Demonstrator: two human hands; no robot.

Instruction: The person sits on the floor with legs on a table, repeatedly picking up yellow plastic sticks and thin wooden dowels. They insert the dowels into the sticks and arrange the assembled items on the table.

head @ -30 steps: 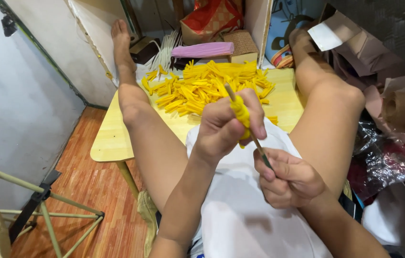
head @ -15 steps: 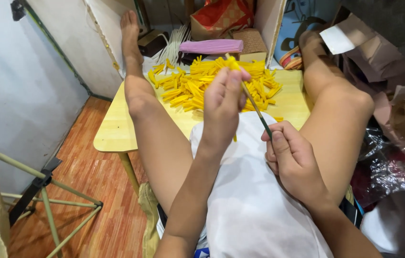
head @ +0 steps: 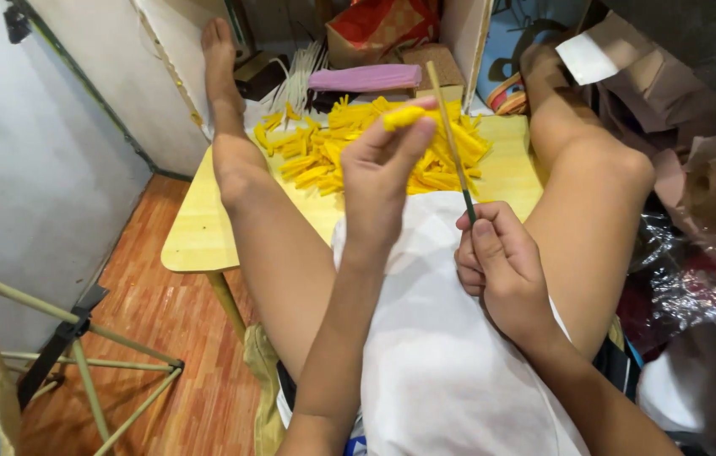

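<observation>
Right hand (head: 500, 268) closed round lower end of thin stick (head: 452, 143), stick rising tilted away from body. Stick looked stiff, light, liable to snap if bent; low grip seemed steadiest. Left hand (head: 383, 173) raised beside it, fingertips pinching small yellow strip (head: 403, 116) near stick's upper part. Strip looked soft, papery, easily crushed; light pinch at end judged best. Beyond, heap of yellow strips (head: 358, 148) lay on pale yellow table (head: 197, 241) between bare legs. Pink roll (head: 364, 78) sat behind heap.

A person's left hand (head: 385, 160) pinches a small yellow piece (head: 403, 116) while the right hand (head: 497, 263) grips a thin stick (head: 449, 135), above a counter (head: 197, 232) heaped with yellow strips (head: 358, 148).
</observation>
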